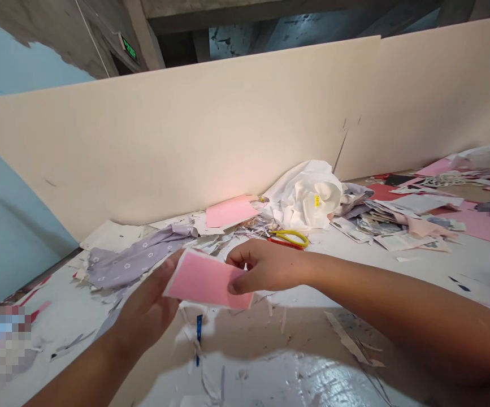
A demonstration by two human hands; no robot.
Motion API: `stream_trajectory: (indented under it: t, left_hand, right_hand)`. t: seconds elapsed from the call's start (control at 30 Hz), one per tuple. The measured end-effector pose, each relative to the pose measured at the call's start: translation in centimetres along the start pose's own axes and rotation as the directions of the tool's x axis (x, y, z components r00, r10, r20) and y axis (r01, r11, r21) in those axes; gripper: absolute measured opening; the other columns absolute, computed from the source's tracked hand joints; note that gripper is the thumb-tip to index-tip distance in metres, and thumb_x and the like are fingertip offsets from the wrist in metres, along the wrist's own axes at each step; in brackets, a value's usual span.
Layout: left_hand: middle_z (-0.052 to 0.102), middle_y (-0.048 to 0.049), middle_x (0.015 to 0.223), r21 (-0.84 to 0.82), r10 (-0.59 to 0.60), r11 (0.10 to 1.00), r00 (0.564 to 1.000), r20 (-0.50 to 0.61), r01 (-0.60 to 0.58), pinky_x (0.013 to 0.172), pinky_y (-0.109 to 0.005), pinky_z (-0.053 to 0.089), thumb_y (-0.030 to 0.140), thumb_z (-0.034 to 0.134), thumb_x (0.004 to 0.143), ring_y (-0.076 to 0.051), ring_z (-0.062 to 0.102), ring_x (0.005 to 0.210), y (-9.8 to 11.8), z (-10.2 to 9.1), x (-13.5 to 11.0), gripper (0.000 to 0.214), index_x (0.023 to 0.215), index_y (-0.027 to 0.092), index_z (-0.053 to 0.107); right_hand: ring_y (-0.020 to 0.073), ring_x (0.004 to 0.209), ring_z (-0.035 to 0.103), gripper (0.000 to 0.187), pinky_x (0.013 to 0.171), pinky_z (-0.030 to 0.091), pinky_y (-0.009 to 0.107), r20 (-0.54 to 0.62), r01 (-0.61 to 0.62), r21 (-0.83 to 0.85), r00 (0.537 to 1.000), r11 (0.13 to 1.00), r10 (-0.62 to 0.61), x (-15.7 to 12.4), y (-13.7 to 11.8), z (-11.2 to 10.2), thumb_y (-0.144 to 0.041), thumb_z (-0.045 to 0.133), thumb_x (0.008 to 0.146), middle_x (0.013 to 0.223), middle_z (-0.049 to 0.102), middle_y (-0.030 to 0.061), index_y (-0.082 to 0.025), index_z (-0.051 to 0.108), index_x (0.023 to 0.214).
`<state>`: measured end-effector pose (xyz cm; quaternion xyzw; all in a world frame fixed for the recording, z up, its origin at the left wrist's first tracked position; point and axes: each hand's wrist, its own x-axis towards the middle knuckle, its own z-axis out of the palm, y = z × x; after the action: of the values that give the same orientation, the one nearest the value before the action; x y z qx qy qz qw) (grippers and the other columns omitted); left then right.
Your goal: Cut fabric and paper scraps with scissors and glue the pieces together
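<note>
A small pink rectangular piece of paper (211,277) with white edges is held between my two hands above the table. My left hand (154,297) grips its left edge, with some fingers hidden behind it. At the other end, my right hand (265,265) pinches the piece, the thumb lying on its pink face. Just beyond my right hand lie scissors (293,240) with yellow and red handles. A narrow blue object (198,339) rests below the pink piece; I cannot make out its kind.
Paper scraps litter the white table (270,367). Lilac flower-patterned material (143,257), a pink sheet (230,212) and a crumpled white bag-like heap (308,195) lie along the beige partition (177,141). A pile of cut pieces (380,223) and a larger pink sheet (488,226) are at right.
</note>
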<state>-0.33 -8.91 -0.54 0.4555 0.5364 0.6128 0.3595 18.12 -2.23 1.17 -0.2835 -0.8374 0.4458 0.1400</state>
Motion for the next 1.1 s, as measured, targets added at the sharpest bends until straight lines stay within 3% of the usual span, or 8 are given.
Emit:
stream_trajectory:
  t: [0.07,0.13,0.27,0.47,0.57,0.73,0.97,1.1]
  left_hand:
    - [0.060,-0.0060,0.068,0.025,-0.014,1.000,0.991,0.131,0.010,0.050,-0.026,0.042,0.060,0.057,0.058,-0.018,0.051,0.059,0.3,-0.1,0.4,0.045,0.078,0.020,0.065]
    - [0.060,-0.0041,0.067,0.134,-0.042,0.991,0.980,0.193,0.016,0.050,-0.023,0.040,0.048,0.069,0.054,-0.016,0.051,0.060,0.4,-0.2,1.0,0.038,0.078,0.020,0.064]
    - [0.057,-0.0006,0.060,0.272,0.016,0.962,1.000,-0.001,-0.015,0.046,-0.021,0.036,0.044,0.074,0.050,-0.012,0.048,0.053,0.7,0.2,1.5,0.035,0.072,0.019,0.062]
    - [0.057,0.0002,0.059,0.289,0.166,0.952,0.967,-0.194,-0.105,0.042,-0.019,0.032,0.041,0.073,0.052,-0.012,0.047,0.051,1.8,1.6,0.5,0.030,0.071,0.021,0.063]
    - [0.054,0.0015,0.054,0.258,0.196,0.955,0.964,-0.181,-0.146,0.039,-0.019,0.030,0.039,0.073,0.053,-0.011,0.044,0.047,2.1,1.7,0.6,0.028,0.071,0.021,0.062]
    - [0.057,0.0001,0.060,0.187,0.121,0.976,0.992,-0.027,-0.114,0.039,-0.020,0.031,0.039,0.073,0.049,-0.011,0.047,0.046,2.1,1.5,2.2,0.034,0.073,0.020,0.060]
    - [0.059,0.0032,0.053,0.271,0.185,0.951,0.977,-0.102,-0.152,0.034,-0.018,0.024,0.037,0.072,0.053,-0.005,0.032,0.031,3.3,3.5,1.6,0.033,0.076,0.021,0.054]
    - [0.064,0.0010,0.063,0.385,0.280,0.899,0.949,-0.144,-0.207,0.035,-0.017,0.028,0.033,0.070,0.057,-0.006,0.038,0.034,4.4,4.5,0.9,0.028,0.076,0.022,0.053]
  right_hand:
    - [0.0067,0.046,0.035,0.011,0.039,0.022,0.019,-0.016,-0.043,-0.052,0.999,0.998,0.042,0.1,0.1,-0.3,-0.029,0.058,0.064,0.054,0.041,-0.0049,-0.019,0.052,0.063]
    - [0.0068,0.045,0.035,0.011,0.039,0.022,0.020,-0.052,-0.055,-0.073,0.997,0.996,0.051,0.2,0.1,-0.7,-0.028,0.057,0.062,0.054,0.039,-0.0050,-0.019,0.051,0.061]
    - [0.0080,0.050,0.039,0.017,0.043,0.027,0.020,-0.178,-0.036,0.015,0.983,0.999,0.038,0.3,0.4,-1.7,-0.035,0.061,0.063,0.058,0.045,-0.0036,-0.019,0.052,0.063]
    - [0.0081,0.054,0.040,0.024,0.049,0.031,0.022,-0.348,0.129,0.236,0.937,0.963,-0.041,0.8,1.2,-2.5,-0.040,0.064,0.065,0.064,0.047,-0.0026,-0.019,0.054,0.070]
    - [0.0068,0.050,0.034,0.026,0.047,0.028,0.021,-0.409,0.184,0.256,0.910,0.949,-0.067,0.7,1.1,-2.2,-0.042,0.063,0.067,0.059,0.043,-0.0047,-0.019,0.052,0.072]
    - [0.0065,0.047,0.030,0.022,0.045,0.024,0.021,-0.436,0.198,0.183,0.894,0.963,-0.101,0.4,0.7,-2.1,-0.040,0.060,0.070,0.054,0.037,-0.0062,-0.019,0.053,0.071]
    - [0.0073,0.050,0.035,0.024,0.047,0.026,0.021,-0.482,0.250,0.257,0.870,0.933,-0.100,0.3,0.5,-2.4,-0.041,0.063,0.068,0.059,0.046,-0.0043,-0.020,0.056,0.076]
    - [0.0073,0.052,0.037,0.024,0.047,0.026,0.021,-0.504,0.241,0.303,0.862,0.922,-0.060,0.1,0.3,-2.8,-0.040,0.066,0.065,0.062,0.050,-0.0034,-0.019,0.058,0.073]
